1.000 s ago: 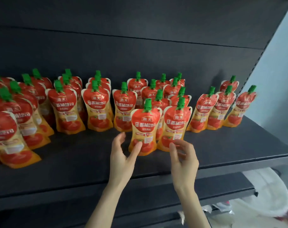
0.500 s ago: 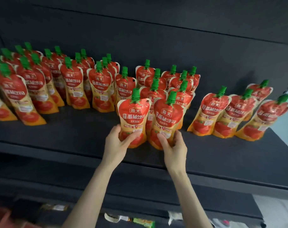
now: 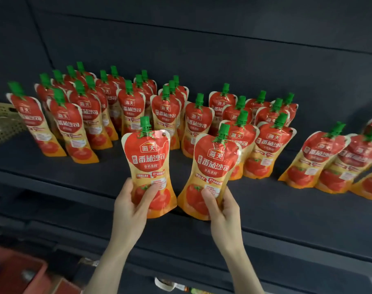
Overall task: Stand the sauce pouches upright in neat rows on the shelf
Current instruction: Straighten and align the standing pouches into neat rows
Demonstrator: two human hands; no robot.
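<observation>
Dark and matte, the shelf carries a main block of sauce pouches standing upright in uneven rows; about twenty-four green caps can be counted there, the rear ones overlapping. Well apart at the right leans a separate cluster of at least three, cut by the frame edge. Two hands each hold one pouch at the shelf's front: the left hand curls round the base of an upright pouch, thumb across its front, and the right hand grips a tilted pouch likewise. One woven basket sits far left, one red crate below
</observation>
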